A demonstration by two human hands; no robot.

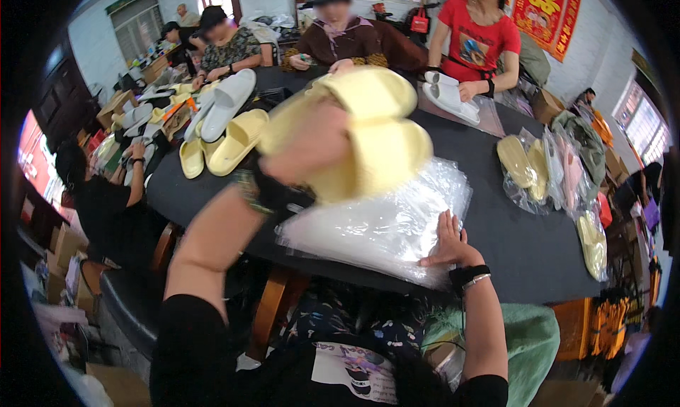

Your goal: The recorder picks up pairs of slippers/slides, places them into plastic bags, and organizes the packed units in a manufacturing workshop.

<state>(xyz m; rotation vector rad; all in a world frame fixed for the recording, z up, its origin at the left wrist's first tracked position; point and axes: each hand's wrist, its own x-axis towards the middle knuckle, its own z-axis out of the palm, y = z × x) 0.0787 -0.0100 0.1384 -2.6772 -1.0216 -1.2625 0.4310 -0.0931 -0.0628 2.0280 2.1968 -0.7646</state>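
A pair of pale yellow slippers (393, 156) is raised over the table, smeared by motion, with my left hand (312, 148) closed round them at one end. Below them lies a stack of clear plastic bags (375, 230), shiny and wrinkled. On the right edge of that stack my right hand (451, 245) rests with its fingers stretched out, pressing the film and holding nothing. Left of my left hand, other yellow slippers (237, 141) and white slippers (228, 104) sit in a loose group on the table.
The dark table (506, 244) carries bagged slippers (531, 170) at the right, and one bagged yellow slipper (592, 244) near its right edge. Across it, a person in red (482, 42) handles white slippers (453, 99). Other people sit around, and a slipper pile (156, 113) lies far left.
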